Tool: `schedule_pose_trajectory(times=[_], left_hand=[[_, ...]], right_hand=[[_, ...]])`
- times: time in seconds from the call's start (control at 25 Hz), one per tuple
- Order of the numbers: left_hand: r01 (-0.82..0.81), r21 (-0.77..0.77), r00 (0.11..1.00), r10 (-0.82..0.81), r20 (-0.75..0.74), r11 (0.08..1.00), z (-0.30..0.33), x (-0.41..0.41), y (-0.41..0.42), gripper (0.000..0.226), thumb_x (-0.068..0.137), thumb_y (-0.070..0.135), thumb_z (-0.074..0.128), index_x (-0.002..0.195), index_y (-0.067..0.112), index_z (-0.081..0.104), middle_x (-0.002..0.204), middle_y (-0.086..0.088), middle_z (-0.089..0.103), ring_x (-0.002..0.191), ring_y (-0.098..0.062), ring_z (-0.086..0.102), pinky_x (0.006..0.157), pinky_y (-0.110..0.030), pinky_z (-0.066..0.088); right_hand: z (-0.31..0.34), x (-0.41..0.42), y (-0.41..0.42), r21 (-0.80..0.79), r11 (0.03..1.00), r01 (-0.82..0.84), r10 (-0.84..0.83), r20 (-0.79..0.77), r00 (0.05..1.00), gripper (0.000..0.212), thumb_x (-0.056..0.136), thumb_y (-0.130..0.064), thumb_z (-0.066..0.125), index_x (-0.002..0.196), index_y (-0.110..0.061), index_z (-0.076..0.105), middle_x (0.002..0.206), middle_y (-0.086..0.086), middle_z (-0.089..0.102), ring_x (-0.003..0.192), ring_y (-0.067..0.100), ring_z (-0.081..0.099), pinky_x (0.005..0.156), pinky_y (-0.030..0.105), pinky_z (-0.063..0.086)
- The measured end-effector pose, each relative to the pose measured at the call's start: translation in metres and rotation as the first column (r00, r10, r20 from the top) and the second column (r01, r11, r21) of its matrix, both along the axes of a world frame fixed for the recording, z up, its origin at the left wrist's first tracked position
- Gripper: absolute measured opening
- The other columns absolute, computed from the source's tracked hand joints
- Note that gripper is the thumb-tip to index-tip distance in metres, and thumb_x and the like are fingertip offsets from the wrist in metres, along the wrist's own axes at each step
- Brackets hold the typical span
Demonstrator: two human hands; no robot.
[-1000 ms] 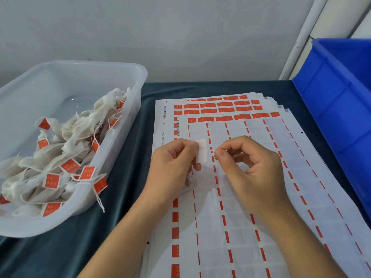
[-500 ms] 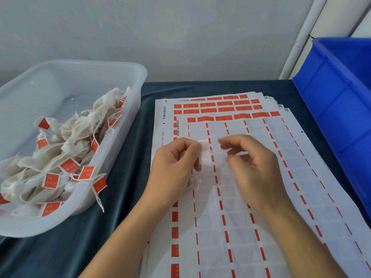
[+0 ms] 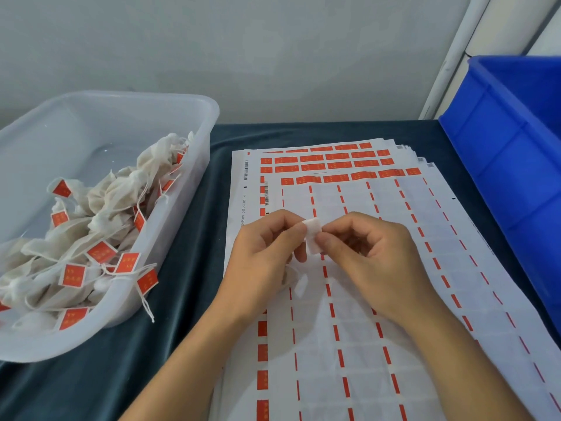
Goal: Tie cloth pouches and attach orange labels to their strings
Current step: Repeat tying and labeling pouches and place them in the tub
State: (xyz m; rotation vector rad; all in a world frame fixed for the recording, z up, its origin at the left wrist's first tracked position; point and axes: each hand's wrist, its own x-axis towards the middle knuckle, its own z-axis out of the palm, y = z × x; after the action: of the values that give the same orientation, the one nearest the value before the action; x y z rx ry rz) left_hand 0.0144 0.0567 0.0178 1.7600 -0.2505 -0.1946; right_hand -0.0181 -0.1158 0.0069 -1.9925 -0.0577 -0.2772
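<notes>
Your left hand [image 3: 267, 256] and right hand [image 3: 367, 256] both pinch one small label [image 3: 312, 237], its white side towards you, just above the label sheets [image 3: 394, 329]. It looks light, thin and floppy, probably sticky on one face, so hold it by the edges. A bit of pouch [image 3: 299, 285] shows under your left palm; whether it is gripped I cannot tell. One clear tub [image 3: 170, 101] holds a heap of tagged pouches [image 3: 100, 226], too tangled to count; one blue bin [image 3: 516, 177] stands on your right
</notes>
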Motion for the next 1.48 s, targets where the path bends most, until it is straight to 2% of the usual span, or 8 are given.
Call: schedule_pose_trajectory(times=[0.12, 0.24, 0.4, 0.64, 0.92, 1.28, 1.4, 1.48], left_hand=[[0.002, -0.113, 0.997, -0.011, -0.081, 0.994, 0.004, 0.002, 0.002, 0.036, 0.101, 0.029, 0.045, 0.079, 0.027, 0.073, 0.066, 0.003, 0.063, 0.055, -0.009, 0.047, 0.052, -0.018, 0.04], [0.017, 0.047, 0.997, -0.014, -0.075, 0.999, 0.006, 0.004, 0.004, 0.041, 0.109, 0.012, 0.043, 0.079, 0.022, 0.07, 0.062, 0.007, 0.061, 0.055, -0.01, 0.042, 0.049, -0.017, 0.038], [0.055, -0.092, 0.97, -0.076, -0.233, 0.994, 0.012, 0.003, 0.007, 0.043, 0.11, 0.027, 0.047, 0.073, 0.01, 0.06, 0.056, 0.004, 0.049, 0.042, -0.007, 0.037, 0.043, -0.015, 0.033], [0.095, -0.006, 0.975, -0.094, -0.203, 0.995, 0.01, 0.006, 0.008, 0.021, 0.105, 0.022, 0.061, 0.095, 0.011, 0.077, 0.05, 0.014, 0.049, 0.037, -0.005, 0.041, 0.042, -0.013, 0.034], [0.132, 0.045, 0.98, -0.124, -0.158, 0.99, 0.005, 0.008, 0.011, 0.015, 0.098, 0.025, 0.072, 0.086, 0.025, 0.08, 0.058, 0.006, 0.056, 0.042, -0.005, 0.043, 0.046, -0.014, 0.037], [0.149, 0.096, 0.978, -0.133, -0.158, 0.984, 0.004, 0.009, 0.012, 0.013, 0.097, 0.027, 0.074, 0.086, 0.029, 0.079, 0.061, -0.003, 0.056, 0.043, -0.005, 0.043, 0.048, -0.011, 0.039], [0.146, 0.104, 0.979, -0.129, -0.156, 0.984, 0.004, 0.009, 0.012, 0.015, 0.098, 0.027, 0.073, 0.084, 0.027, 0.079, 0.06, 0.0, 0.057, 0.043, -0.005, 0.043, 0.047, -0.012, 0.04], [0.15, 0.091, 0.978, -0.134, -0.162, 0.984, 0.004, 0.009, 0.011, 0.016, 0.099, 0.024, 0.072, 0.084, 0.024, 0.079, 0.058, 0.006, 0.056, 0.042, -0.005, 0.043, 0.046, -0.013, 0.039]], right_hand=[[0.002, 0.0, 0.001, 0.006, 1.0, 0.012, -0.012, 0.037, 0.999, 0.017, 0.086, -0.053, 0.064, 0.091, -0.038, 0.072, 0.088, -0.024, 0.071, 0.09, 0.002, 0.067, 0.072, 0.008, 0.052], [0.005, -0.002, 0.002, 0.01, 1.0, -0.011, 0.01, 0.074, 0.997, 0.011, 0.086, -0.052, 0.064, 0.09, -0.043, 0.069, 0.089, -0.026, 0.07, 0.093, 0.002, 0.067, 0.073, 0.007, 0.051], [0.008, -0.003, 0.003, -0.029, 0.999, -0.044, 0.047, 0.098, 0.994, 0.013, 0.085, -0.057, 0.063, 0.092, -0.046, 0.068, 0.093, -0.028, 0.07, 0.095, 0.003, 0.066, 0.077, 0.01, 0.053], [0.012, -0.003, -0.008, -0.106, 0.993, -0.057, 0.067, 0.09, 0.994, 0.012, 0.085, -0.051, 0.064, 0.094, -0.047, 0.069, 0.096, -0.029, 0.07, 0.096, 0.002, 0.065, 0.083, 0.01, 0.051], [0.015, -0.004, -0.014, -0.14, 0.989, -0.056, 0.062, 0.041, 0.997, 0.02, 0.08, -0.062, 0.055, 0.089, -0.048, 0.066, 0.096, -0.033, 0.068, 0.099, -0.004, 0.062, 0.082, 0.002, 0.045], [0.014, -0.004, -0.016, -0.071, 0.995, -0.065, 0.064, -0.02, 0.998, 0.017, 0.082, -0.051, 0.058, 0.092, -0.041, 0.068, 0.094, -0.029, 0.069, 0.097, -0.003, 0.065, 0.078, 0.004, 0.05], [0.013, -0.004, -0.017, 0.003, 0.996, -0.087, 0.088, -0.032, 0.996, 0.004, 0.091, -0.034, 0.067, 0.094, -0.037, 0.069, 0.09, -0.023, 0.072, 0.09, 0.002, 0.07, 0.074, 0.008, 0.054], [0.013, -0.005, -0.017, 0.024, 0.995, -0.101, 0.102, -0.034, 0.994, 0.012, 0.094, -0.021, 0.07, 0.094, -0.033, 0.07, 0.087, -0.02, 0.073, 0.085, 0.004, 0.071, 0.071, 0.01, 0.054]])
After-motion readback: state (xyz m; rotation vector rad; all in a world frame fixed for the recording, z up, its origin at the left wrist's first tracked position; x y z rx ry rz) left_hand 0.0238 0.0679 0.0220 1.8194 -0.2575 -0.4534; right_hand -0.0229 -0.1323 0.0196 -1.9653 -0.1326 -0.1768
